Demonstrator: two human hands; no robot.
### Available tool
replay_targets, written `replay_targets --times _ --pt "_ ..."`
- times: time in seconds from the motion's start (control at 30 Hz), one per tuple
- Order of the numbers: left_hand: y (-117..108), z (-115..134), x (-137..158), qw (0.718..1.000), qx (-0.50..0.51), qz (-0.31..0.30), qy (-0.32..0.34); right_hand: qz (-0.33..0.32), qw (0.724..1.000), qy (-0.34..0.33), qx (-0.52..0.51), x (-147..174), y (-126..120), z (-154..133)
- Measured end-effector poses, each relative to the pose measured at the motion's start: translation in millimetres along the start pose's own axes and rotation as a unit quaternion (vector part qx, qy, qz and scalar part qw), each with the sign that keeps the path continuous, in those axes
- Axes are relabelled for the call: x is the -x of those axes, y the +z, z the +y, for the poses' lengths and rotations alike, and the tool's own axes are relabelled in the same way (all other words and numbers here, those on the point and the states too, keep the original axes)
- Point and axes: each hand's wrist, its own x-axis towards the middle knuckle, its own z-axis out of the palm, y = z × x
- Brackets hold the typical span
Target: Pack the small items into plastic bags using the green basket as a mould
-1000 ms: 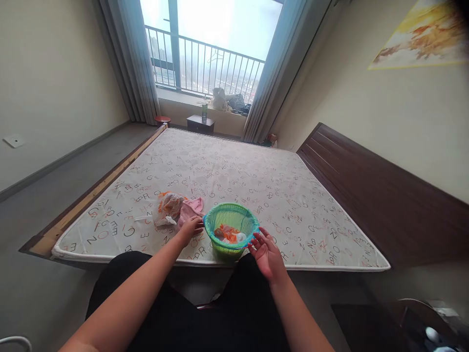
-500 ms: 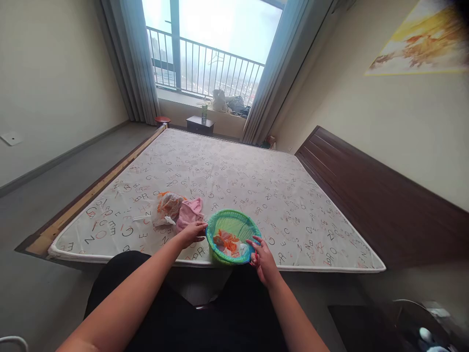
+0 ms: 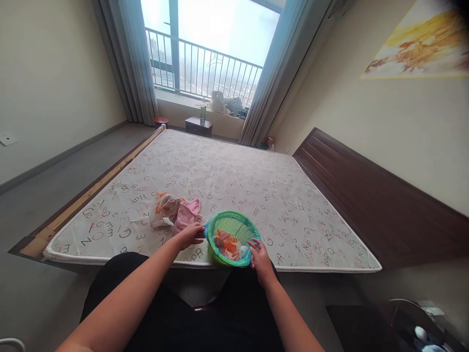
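A green plastic basket (image 3: 217, 258) stands at the near edge of the mattress, in front of my knees. Over its rim is a thin blue-green plastic bag (image 3: 234, 222) that lines the inside. Orange and white crumpled wrappers (image 3: 227, 243) lie at the bottom. My left hand (image 3: 189, 236) pinches the bag's edge at the left rim. At the right rim, my right hand (image 3: 261, 258) has its fingers closed on the bag's edge. Beside my left hand lie a pink cloth (image 3: 188, 213) and a crumpled clear plastic bag with orange print (image 3: 166, 208).
A bare letter-patterned mattress (image 3: 238, 178) fills the middle. The dark headboard (image 3: 366, 178) rises on the right, and a wooden bed rail (image 3: 95, 190) runs along the left. Beyond are a small nightstand (image 3: 198, 127), a red stool (image 3: 160, 121) and a window with curtains.
My left hand has drawn a bit of the bag's edge outward at the left rim. My right-hand fingers have shifted slightly on the right rim. The basket stays in place.
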Motion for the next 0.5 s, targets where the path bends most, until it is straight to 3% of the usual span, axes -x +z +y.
replay_targets --times 0.37,0.5 --pt "1.6 1.8 -5.6 0.998 0.051 0.032 -0.036 -0.04 0.998 0.025 -0.031 6.2 4.3 -8.1" --pt "5.2 0.8 -2.2 1.0 0.005 0.025 -0.01 -0.051 0.998 0.029 -0.036 9.6 8.0 -10.8"
